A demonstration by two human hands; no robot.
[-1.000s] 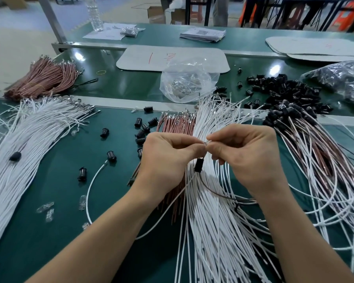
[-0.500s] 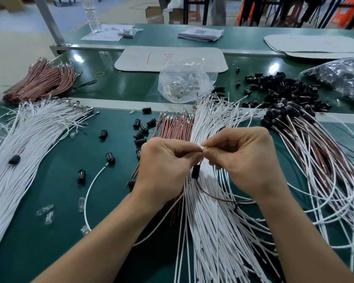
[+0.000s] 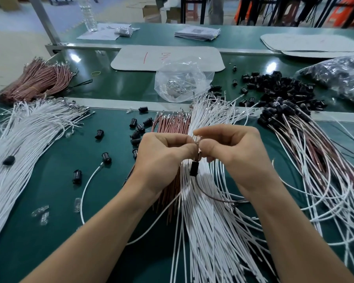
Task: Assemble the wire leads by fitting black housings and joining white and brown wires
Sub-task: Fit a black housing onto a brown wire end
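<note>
My left hand point(image 3: 161, 158) and my right hand point(image 3: 233, 152) meet at the middle of the green bench, fingertips pinched together on the metal ends of two wires. A black housing point(image 3: 194, 168) hangs on those wires just below the fingertips. A white wire point(image 3: 164, 211) and a brown wire point(image 3: 215, 198) trail down from it. Under my hands lie a fan of loose white wires point(image 3: 208, 231) and a bundle of brown wires point(image 3: 172, 123).
Loose black housings point(image 3: 137, 129) are scattered left of my hands; a big heap point(image 3: 278, 90) lies at back right beside assembled leads point(image 3: 325, 170). A clear bag of terminals point(image 3: 182, 80) sits behind. More white wires point(image 3: 18, 144) and brown wires point(image 3: 39, 80) lie at left.
Both hands stayed joined at the wire ends with only small finger shifts. The black housing still hangs just below the fingertips.
</note>
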